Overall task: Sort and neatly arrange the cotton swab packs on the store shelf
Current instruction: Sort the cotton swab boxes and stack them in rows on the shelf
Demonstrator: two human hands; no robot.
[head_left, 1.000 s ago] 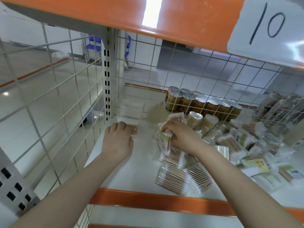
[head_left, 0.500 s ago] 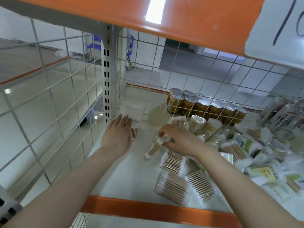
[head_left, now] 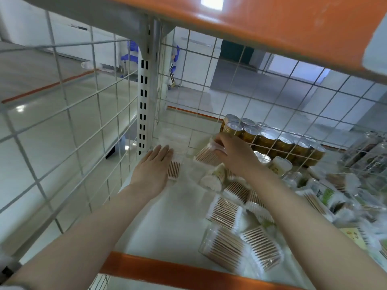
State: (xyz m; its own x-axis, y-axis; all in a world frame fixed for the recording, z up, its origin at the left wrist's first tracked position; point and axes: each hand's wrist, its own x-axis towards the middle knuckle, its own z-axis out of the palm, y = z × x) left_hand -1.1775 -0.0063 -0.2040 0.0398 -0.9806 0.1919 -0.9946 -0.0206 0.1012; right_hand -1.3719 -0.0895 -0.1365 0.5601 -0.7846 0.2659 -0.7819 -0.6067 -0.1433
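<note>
The clear plastic pack of wooden-stemmed cotton swabs (head_left: 206, 154) was held above the white shelf board (head_left: 167, 222), near the back wire grid (head_left: 236, 95), gripped at its far end by the curled fingers of the right hand (head_left: 234, 158). To complete the step well, the pack should be lowered flat beside the clear swab pack already placed at the back left corner (head_left: 174, 169), edges parallel and stems running the same way, and released only once seated. The left hand (head_left: 154, 170) lay flat, fingers straight, pressing that placed pack down; this judged useful as a stop against sliding. The held pack looked thin, flexible and light, its tan stems aligned in a row. Unsorted swab packs (head_left: 240, 231) lay heaped to the right, with gold-coloured metal cans (head_left: 270, 139) behind the grid.
</note>
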